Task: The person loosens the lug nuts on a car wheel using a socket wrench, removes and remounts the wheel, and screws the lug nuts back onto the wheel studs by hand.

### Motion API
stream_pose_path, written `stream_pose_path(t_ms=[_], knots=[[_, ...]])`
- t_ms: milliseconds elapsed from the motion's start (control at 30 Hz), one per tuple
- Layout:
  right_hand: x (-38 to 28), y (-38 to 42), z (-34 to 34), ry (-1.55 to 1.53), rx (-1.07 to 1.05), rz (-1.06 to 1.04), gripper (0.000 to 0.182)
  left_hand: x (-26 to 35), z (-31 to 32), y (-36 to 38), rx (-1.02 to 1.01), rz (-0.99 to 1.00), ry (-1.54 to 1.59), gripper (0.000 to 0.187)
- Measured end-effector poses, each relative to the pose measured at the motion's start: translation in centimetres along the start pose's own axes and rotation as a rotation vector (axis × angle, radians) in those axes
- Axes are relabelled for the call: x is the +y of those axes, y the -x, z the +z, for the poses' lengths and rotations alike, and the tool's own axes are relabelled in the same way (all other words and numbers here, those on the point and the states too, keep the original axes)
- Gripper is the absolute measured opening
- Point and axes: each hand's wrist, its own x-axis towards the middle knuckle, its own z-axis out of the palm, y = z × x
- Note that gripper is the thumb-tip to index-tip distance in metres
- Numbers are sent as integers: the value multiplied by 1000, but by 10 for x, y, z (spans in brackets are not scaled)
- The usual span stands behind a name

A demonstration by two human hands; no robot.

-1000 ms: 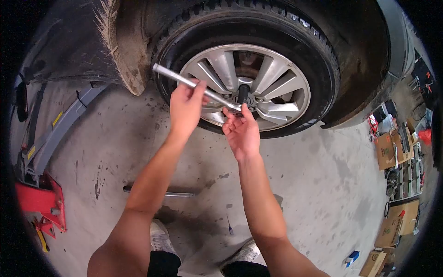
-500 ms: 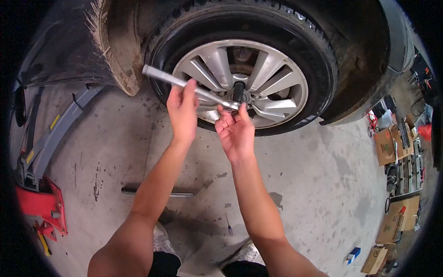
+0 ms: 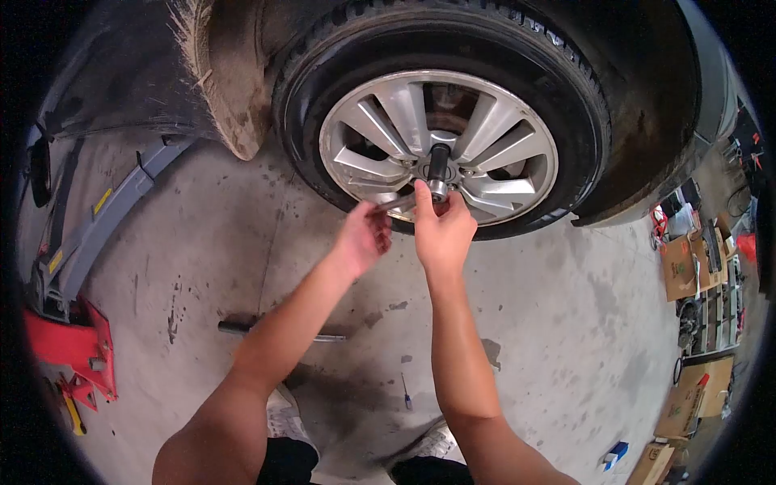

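A silver-spoked car wheel [image 3: 376,129] with a black tyre faces me. At its hub a long black socket [image 3: 438,164] points out toward me, fitted on the head of a socket wrench [image 3: 398,204]. My right hand [image 3: 446,233] is closed around the wrench head just below the socket, thumb up along it. To its left, my left hand [image 3: 361,239] curls its fingers at the wrench's handle; motion smears them a little. Much of the handle is hidden by the hands or foreshortened.
On the concrete floor lie a dark and silver bar [image 3: 327,338] and a small screwdriver [image 3: 407,396]. A grey lift arm [image 3: 109,214] and a red jack [image 3: 77,343] stand left. Cardboard boxes [image 3: 683,267] line the right; a blue box [image 3: 615,455] lies lower right.
The wrench handle, which pointed up and left, has swung down and looks much shorter. My left hand has dropped with it; my right hand has turned and closed on the wrench head.
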Motion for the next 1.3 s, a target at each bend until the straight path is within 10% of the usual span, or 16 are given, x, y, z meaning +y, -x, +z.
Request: stream_pose_path(t_ms=[67, 200, 300, 467, 600, 667, 1300], knots=[[1, -1, 1, 16, 25, 4, 49, -10, 9, 4, 10, -5, 44, 24], [27, -6, 12, -753, -208, 327, 44, 9, 45, 28, 196, 851, -119, 25], [17, -2, 5, -1690, -532, 635, 46, 46, 76, 55, 122, 989, -359, 24], [16, -3, 2, -1321, -484, 576, 46, 48, 57, 40, 100, 1081, -504, 22], [15, -4, 5, -736, -337, 389, 45, 31, 15, 14, 110, 624, -277, 27], [14, -5, 8, -472, -249, 314, 45, 20, -6, -7, -70, 63, -38, 28], [23, -12, 16, -832, -324, 369, 53, -11, 27, 9, 113, 627, -89, 39]])
